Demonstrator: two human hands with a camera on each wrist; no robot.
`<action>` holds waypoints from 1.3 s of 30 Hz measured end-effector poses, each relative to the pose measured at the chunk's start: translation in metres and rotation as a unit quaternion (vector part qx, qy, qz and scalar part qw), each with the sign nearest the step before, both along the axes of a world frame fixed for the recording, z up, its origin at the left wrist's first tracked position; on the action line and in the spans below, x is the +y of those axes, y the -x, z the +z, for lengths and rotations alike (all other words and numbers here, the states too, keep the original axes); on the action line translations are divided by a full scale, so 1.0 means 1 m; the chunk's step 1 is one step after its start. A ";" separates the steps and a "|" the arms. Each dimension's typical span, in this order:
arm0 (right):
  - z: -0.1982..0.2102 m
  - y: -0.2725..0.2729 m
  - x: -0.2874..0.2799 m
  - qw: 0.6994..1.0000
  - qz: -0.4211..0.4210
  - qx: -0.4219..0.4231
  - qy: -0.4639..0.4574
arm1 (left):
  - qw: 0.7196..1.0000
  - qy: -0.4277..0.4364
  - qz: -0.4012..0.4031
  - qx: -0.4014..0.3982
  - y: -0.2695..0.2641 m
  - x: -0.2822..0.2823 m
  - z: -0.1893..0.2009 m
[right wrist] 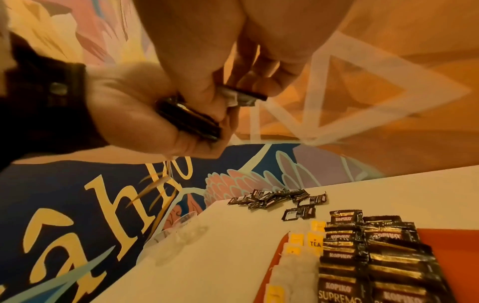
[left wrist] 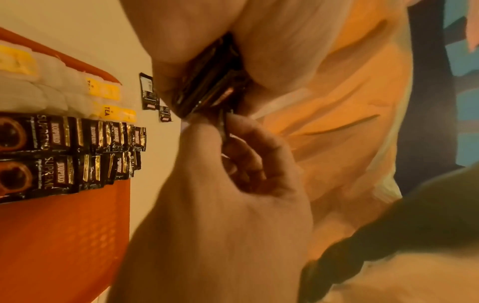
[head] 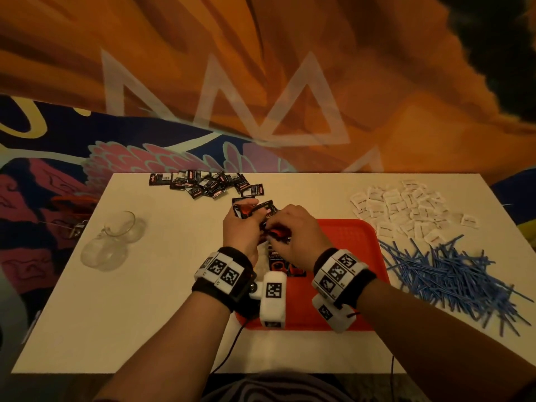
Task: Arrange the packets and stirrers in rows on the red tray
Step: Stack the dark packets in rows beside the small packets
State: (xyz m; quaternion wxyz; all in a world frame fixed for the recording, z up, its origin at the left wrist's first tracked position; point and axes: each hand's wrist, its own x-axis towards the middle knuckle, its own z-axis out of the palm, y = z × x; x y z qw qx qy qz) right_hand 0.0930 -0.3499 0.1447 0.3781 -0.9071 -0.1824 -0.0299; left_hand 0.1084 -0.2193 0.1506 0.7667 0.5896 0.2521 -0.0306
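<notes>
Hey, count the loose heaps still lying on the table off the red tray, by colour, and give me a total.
Black coffee packets: 1 heap
White packets: 1 heap
Blue stirrers: 1 heap
Total: 3 heaps

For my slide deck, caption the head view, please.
Left hand holds a stack of coffee packets while right hand peels one off above the red tray.
</notes>
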 end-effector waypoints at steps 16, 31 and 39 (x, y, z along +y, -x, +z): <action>-0.037 -0.011 -0.022 0.948 -0.107 0.279 -0.112 | 0.994 0.069 -0.039 0.080 0.001 0.015 -0.029; -0.165 0.013 -0.022 0.864 -0.270 0.425 0.027 | 0.977 0.124 0.048 0.164 0.043 0.072 -0.091; -0.176 0.006 -0.010 0.866 -0.282 0.411 0.044 | 0.975 0.129 0.048 0.176 0.056 0.087 -0.098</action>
